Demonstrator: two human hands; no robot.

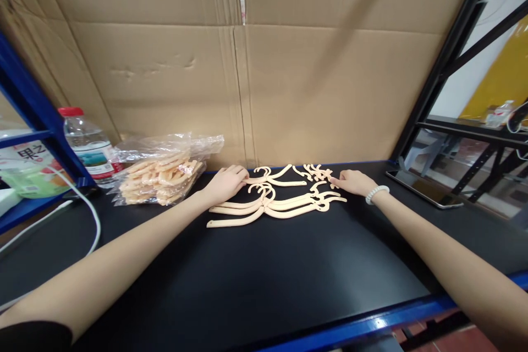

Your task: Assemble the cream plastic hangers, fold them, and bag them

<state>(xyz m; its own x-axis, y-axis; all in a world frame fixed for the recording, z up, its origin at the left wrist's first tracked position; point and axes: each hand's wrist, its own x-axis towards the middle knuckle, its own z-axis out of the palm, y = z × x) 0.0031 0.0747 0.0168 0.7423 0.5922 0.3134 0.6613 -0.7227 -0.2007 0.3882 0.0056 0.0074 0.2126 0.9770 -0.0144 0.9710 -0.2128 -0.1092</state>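
In the head view, several beige plastic clothes hangers (243, 221) lie on the black table, their hooks overlapping near the middle. My left hand (226, 182) is closed at the left arm of a rear hanger (284, 181), its fingers bent over the end. To the right, my right hand (355, 183), with a pale beaded bracelet on the wrist, pinches at the edge of a pile of small beige hook pieces (317, 172). Its fingertips partly cover the piece they touch. One such piece lies against the right ends of the front hangers.
A clear plastic bag (160, 176) full of beige parts stands at the left, beside a red-capped water bottle (93, 148) and a white cable (93, 212). Cardboard (322, 82) walls off the back. A tablet-like device (424, 189) lies at the right by the black rack post.
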